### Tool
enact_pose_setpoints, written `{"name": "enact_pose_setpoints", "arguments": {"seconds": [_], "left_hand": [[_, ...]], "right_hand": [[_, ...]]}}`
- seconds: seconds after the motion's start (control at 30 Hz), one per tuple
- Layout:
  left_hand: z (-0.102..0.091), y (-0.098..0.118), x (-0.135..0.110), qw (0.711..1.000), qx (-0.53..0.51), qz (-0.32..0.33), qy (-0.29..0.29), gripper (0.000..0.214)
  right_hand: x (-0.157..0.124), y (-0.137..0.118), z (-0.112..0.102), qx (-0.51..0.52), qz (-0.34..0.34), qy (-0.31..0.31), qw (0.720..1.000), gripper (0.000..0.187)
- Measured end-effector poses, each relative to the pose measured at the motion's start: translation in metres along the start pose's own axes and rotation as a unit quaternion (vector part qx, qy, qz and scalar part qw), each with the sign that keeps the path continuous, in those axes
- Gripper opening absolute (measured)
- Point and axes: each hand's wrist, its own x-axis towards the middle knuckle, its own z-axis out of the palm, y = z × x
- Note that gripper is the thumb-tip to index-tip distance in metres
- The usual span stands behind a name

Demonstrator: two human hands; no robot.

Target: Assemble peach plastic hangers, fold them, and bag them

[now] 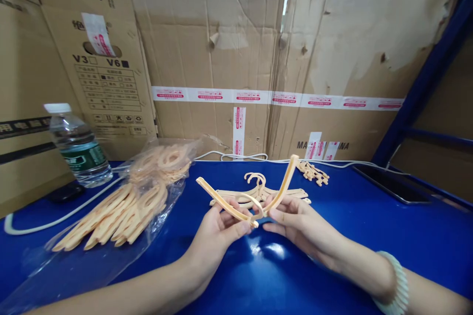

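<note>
My left hand [218, 229] is closed, thumb and fingers pinching one beige plastic hanger arm [216, 196]. Another beige hanger arm [286, 182], tilted steeply upward, is gripped by my right hand [306, 221]. The two arms meet between my hands in a wide V, above the table, with a curved loop near the joint. I cannot tell whether they are locked together. Just behind my hands, a few assembled beige hangers [271, 194] lie stacked on the blue table, hooks pointing away; my fingers partly cover them.
A clear plastic bag [170, 216] with many loose hanger parts [111, 216] lies at left. Beyond it stands a water bottle [83, 150]. Small beige pieces [313, 172] sit at the back, near a dark phone-like slab [388, 184]. A white cable [244, 156] runs along the cardboard [207, 123].
</note>
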Motion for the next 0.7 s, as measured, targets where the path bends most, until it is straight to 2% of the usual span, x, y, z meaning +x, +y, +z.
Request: {"name": "enact_pose_setpoints", "arguments": {"seconds": [0.27,0.5,0.6,0.7], "left_hand": [[0.002,0.000,0.000,1.000,0.003,-0.009,-0.005,0.043],[0.005,0.002,-0.003,0.998,0.057,-0.012,0.011,0.040],[0.005,0.001,-0.004,0.997,0.076,0.006,0.017,0.037],[0.003,-0.002,-0.005,0.994,0.097,0.049,-0.010,0.028]], "right_hand": [[0.000,0.010,0.005,-0.095,-0.039,-0.024,0.994,0.025],[-0.004,0.003,0.011,-0.139,-0.049,-0.005,0.989,0.023],[-0.004,0.004,0.010,-0.158,-0.057,-0.004,0.986,0.023],[-0.003,0.006,0.008,-0.162,-0.055,-0.010,0.985,0.022]]}}
